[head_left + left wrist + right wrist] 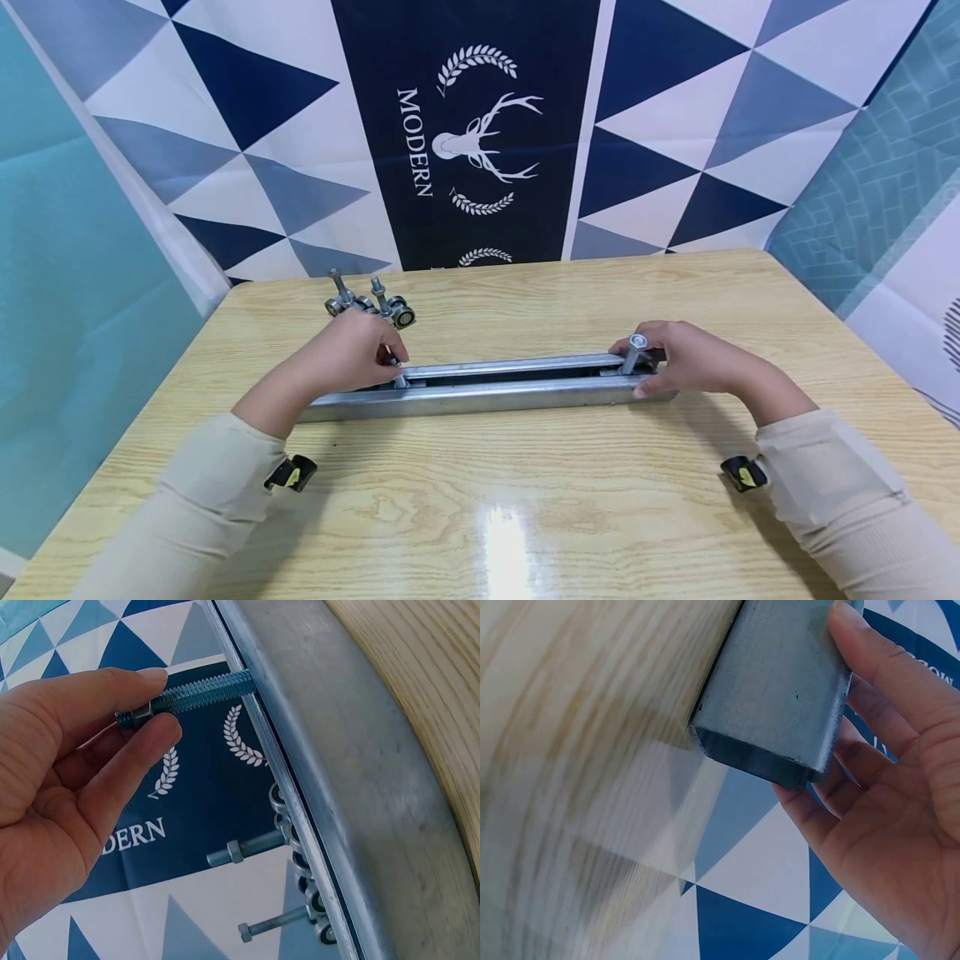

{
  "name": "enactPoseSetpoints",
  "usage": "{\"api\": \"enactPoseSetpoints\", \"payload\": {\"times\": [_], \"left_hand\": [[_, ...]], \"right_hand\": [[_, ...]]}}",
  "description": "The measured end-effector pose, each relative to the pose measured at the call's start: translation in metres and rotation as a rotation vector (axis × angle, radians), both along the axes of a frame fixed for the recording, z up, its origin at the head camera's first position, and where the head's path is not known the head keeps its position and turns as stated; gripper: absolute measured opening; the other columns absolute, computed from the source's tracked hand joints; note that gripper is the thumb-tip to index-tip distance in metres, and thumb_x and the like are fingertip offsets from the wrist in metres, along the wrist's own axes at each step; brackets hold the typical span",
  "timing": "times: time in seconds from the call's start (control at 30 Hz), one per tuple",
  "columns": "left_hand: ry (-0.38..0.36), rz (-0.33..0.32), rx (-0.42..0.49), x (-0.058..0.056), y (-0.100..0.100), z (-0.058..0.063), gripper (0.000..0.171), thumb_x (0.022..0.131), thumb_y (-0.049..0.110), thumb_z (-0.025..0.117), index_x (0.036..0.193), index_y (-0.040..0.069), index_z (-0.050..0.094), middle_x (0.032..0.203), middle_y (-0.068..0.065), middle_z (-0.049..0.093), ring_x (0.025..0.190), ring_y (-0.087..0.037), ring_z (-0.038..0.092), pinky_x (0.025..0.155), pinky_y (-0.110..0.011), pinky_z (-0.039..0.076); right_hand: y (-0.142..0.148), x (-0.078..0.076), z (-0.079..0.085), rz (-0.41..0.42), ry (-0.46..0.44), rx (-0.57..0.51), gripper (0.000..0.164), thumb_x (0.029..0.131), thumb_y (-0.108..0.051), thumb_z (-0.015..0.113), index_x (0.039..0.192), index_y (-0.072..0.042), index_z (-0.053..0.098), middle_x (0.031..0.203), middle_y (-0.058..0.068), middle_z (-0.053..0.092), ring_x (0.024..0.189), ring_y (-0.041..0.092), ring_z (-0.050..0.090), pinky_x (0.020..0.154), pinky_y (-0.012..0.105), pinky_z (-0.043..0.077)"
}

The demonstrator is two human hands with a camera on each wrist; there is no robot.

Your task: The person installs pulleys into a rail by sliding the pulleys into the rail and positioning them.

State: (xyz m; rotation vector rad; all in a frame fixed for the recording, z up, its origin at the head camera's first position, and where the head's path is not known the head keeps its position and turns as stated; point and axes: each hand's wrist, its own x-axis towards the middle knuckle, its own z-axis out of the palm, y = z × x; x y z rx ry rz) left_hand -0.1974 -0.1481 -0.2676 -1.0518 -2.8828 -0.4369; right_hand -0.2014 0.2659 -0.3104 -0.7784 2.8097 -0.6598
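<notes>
A grey metal channel rail (pixel 495 402) with a slot along its top lies crosswise on the table. My left hand (pixel 351 354) is at its left part, pinching a threaded bolt (pixel 206 693) between thumb and forefinger, near a nut at the bolt's outer end. The bolt stands out of the slot; what it joins inside is hidden. At the right end, my right hand (pixel 690 358) grips the rail across its sides, thumb on the near side. Close to those fingers, a second bolt (pixel 634 355) with a nut sticks up from the slot.
Behind the left hand, a roller trolley (pixel 386 305) with bearing wheels and two upright bolts stands on the wooden table (pixel 420 500). A patterned cloth (pixel 480 125) hangs at the table's back edge. Each wrist wears a small black device.
</notes>
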Motion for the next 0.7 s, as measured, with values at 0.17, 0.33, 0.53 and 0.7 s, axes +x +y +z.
{"api": "enactPoseSetpoints", "payload": {"times": [0.17,0.33,0.53,0.7], "left_hand": [[0.014,-0.027,0.018,-0.001,0.005,-0.002,0.006,0.071,0.010,0.072,0.076,0.011,0.071,0.072,0.006,0.063,0.060,-0.001,0.055,0.059,-0.022,0.048],[0.020,-0.034,0.016,-0.001,0.010,-0.003,0.005,0.071,0.011,0.072,0.076,0.012,0.071,0.070,0.007,0.062,0.060,-0.001,0.054,0.058,-0.021,0.048],[0.034,-0.040,0.013,-0.002,0.016,-0.004,0.006,0.070,0.011,0.072,0.076,0.012,0.071,0.070,0.008,0.061,0.060,-0.001,0.053,0.058,-0.020,0.047],[0.046,-0.055,0.012,-0.003,0.021,-0.004,0.005,0.071,0.011,0.071,0.076,0.012,0.071,0.071,0.007,0.062,0.060,-0.003,0.054,0.058,-0.021,0.046]], "right_hand": [[0.000,0.000,-0.001,0.000,0.004,-0.005,0.056,0.061,-0.028,0.079,0.113,-0.016,0.061,0.091,-0.005,0.055,0.081,0.018,0.045,0.066,0.030,0.040],[0.001,0.000,-0.001,-0.001,0.001,-0.008,0.056,0.061,-0.029,0.079,0.113,-0.016,0.061,0.091,-0.005,0.055,0.080,0.018,0.044,0.064,0.029,0.039],[0.000,0.000,-0.001,-0.001,0.001,-0.009,0.056,0.061,-0.029,0.079,0.113,-0.016,0.061,0.091,-0.005,0.055,0.080,0.017,0.044,0.064,0.029,0.039],[-0.001,0.001,-0.001,0.000,0.011,-0.007,0.056,0.061,-0.028,0.080,0.112,-0.016,0.061,0.090,-0.005,0.055,0.079,0.017,0.044,0.064,0.029,0.039]]}}
